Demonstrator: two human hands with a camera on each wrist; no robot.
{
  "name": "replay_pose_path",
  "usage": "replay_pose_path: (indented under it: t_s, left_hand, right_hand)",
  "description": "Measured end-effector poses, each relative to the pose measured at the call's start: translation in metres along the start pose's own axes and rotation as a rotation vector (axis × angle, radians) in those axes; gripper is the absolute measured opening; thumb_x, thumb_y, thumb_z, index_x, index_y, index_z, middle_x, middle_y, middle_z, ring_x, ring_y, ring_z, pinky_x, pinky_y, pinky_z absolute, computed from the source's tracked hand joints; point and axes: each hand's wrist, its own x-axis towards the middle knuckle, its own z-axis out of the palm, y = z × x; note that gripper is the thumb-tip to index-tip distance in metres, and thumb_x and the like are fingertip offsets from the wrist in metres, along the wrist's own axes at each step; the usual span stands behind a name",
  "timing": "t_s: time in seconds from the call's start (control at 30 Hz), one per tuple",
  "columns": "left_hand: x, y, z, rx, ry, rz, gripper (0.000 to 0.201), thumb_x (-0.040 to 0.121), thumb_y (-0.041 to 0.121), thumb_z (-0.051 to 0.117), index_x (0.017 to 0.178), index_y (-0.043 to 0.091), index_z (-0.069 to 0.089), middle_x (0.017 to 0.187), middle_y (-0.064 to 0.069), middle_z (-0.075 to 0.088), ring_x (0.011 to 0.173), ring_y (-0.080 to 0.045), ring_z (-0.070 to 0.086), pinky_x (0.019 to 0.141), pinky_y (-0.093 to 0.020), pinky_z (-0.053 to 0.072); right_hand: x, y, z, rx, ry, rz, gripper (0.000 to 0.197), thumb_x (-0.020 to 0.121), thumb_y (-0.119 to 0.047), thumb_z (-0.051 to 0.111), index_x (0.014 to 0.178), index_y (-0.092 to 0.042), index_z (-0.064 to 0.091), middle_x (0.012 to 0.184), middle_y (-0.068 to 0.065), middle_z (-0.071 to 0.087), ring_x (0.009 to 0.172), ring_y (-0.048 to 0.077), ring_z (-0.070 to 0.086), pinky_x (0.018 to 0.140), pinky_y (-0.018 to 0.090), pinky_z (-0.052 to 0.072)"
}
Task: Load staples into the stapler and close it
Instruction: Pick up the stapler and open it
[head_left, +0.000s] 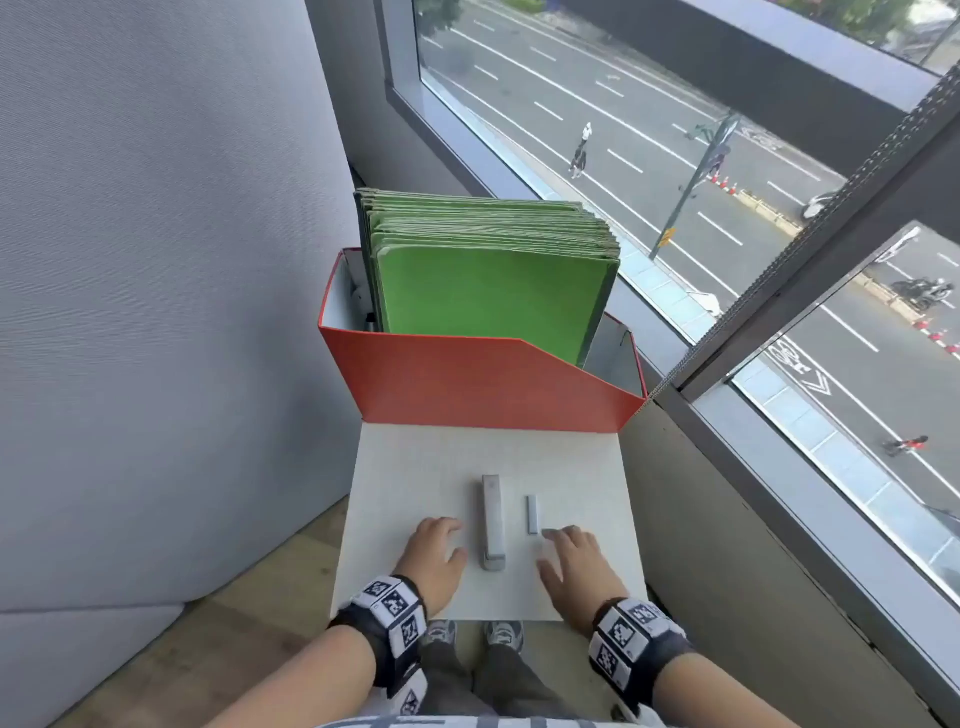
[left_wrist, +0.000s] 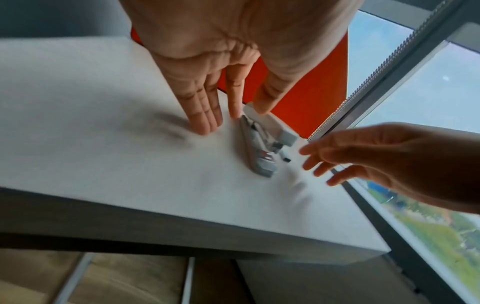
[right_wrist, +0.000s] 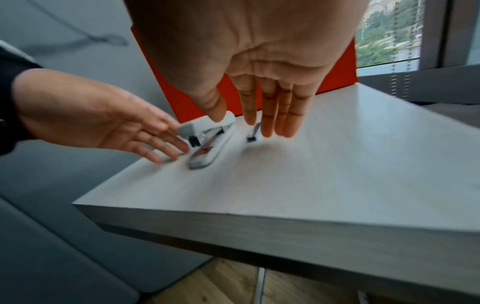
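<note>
Currently: left hand (head_left: 434, 556) and right hand (head_left: 571, 564) spread flat, nothing held | staples (head_left: 532, 514) right of stapler (head_left: 492, 522) | risk: strip may be snapped if pinched carelessly.

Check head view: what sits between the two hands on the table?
The grey stapler and, to its right, the staple strip lie between the left hand and right hand.

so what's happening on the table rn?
A person has a grey stapler and a strip of staples lying side by side on the small table. The left hand and right hand flank them, fingers straight, gripping nothing. No staples loaded yet.
</note>
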Motion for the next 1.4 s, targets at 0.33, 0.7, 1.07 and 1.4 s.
replay_pose_path:
  t_s: [0.33, 0.7, 1.07, 1.4]
  left_hand:
    - [0.018, 0.023, 0.019, -0.563, 0.028, -0.184, 0.031, 0.098, 0.009, 0.034, 0.115, 0.007, 0.06, 0.11, -0.009, 0.063, 0.102, -0.024, 0.06, 0.098, -0.038, 0.048]
    - [0.023, 0.015, 0.014, -0.791, 0.113, -0.265, 0.015, 0.098, 0.022, 0.038, 0.108, 0.021, 0.048, 0.101, -0.01, 0.064, 0.09, -0.03, 0.064, 0.086, -0.049, 0.054]
    - [0.016, 0.028, 0.015, -1.296, -0.02, -0.249, 0.024, 0.098, 0.028, 0.042, 0.108, 0.026, 0.064, 0.099, -0.005, 0.072, 0.092, -0.022, 0.066, 0.076, -0.033, 0.048]
    - [0.016, 0.031, 0.018, -1.41, -0.063, -0.23, 0.031, 0.1, 0.035, 0.035, 0.117, 0.025, 0.06, 0.096, 0.002, 0.076, 0.097, -0.02, 0.065, 0.083, -0.036, 0.048]
  right_hand:
    - [0.033, -0.064, 0.008, 0.218, -0.045, 0.127, 0.05, 0.091, -0.037, 0.048, 0.128, -0.005, 0.037, 0.116, 0.018, 0.062, 0.104, 0.031, 0.06, 0.085, 0.037, 0.05]
    - [0.033, -0.087, 0.001, 0.277, -0.014, 0.137, 0.033, 0.09, -0.034, 0.049, 0.105, -0.004, 0.049, 0.099, 0.017, 0.069, 0.081, 0.031, 0.067, 0.066, 0.037, 0.055]
    - [0.023, -0.11, -0.024, 0.193, -0.108, 0.076, 0.069, 0.082, -0.017, 0.05, 0.141, -0.012, 0.015, 0.104, 0.021, 0.065, 0.087, 0.033, 0.065, 0.069, 0.037, 0.055]
    - [0.025, -0.119, -0.037, -0.036, -0.138, 0.09, 0.061, 0.087, -0.019, 0.046, 0.139, -0.003, 0.019, 0.106, 0.022, 0.065, 0.092, 0.034, 0.065, 0.065, 0.032, 0.045]
